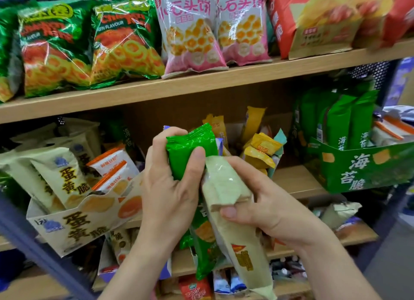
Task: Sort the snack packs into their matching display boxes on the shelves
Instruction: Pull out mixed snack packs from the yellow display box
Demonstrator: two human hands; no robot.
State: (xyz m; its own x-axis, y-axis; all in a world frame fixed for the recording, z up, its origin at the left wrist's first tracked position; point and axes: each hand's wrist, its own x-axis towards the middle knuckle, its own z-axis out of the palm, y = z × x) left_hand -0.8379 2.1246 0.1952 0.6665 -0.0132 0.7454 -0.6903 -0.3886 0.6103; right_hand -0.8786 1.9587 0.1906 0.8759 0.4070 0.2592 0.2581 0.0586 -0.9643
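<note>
Gripping a small green pack (190, 151) of crinkled foil with a serrated top edge, the left hand (170, 187) curls its fingers and thumb round it. The right hand (266, 203) pinches a long, matte beige pack (226, 187) that touches the green one, both held in front of the middle shelf. A second green pack (202, 243) hangs below between the wrists; I cannot tell which hand holds it. To the left, a cream cardboard display box (74, 223) reads 蛋黄脆 and holds matching cream packs. To the right, a green display box (358, 165) reads 海苔脆 and holds upright green packs. On the pale wooden shelf board (201, 84) above stand glossy green bags (56, 46) marked "FLAVOUR" and pink bags (190, 30) marked 石头饼.
</note>
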